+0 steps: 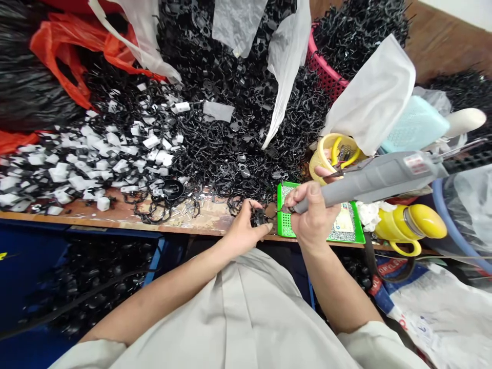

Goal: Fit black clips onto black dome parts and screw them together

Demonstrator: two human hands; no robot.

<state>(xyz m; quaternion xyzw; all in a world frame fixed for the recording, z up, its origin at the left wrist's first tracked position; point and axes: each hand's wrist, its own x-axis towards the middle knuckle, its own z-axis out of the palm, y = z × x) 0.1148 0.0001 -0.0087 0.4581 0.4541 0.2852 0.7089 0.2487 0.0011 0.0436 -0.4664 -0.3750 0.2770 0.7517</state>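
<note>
My left hand (243, 225) is closed on a small black plastic part (260, 217) at the front edge of the wooden bench (207, 215). In my right hand (313, 215) is a grey electric screwdriver (376, 177), its tip pointing left toward the black part but apart from it. Below the screwdriver lies a green tray (284, 225) holding many tiny metal screws (348, 236). Black clip-like parts (246, 154) are heaped just beyond both hands. A round black piece (171, 189) sits to the left, near scattered thin pins (180, 218).
White parts (88, 159) are piled at left. A yellow cup (323, 156) with tools, a pink basket (325, 72) and a light blue basket (415, 123) stand at right. A yellow mug-shaped container (407, 225) lies by the tray. Blue bins (154, 261) sit below the bench.
</note>
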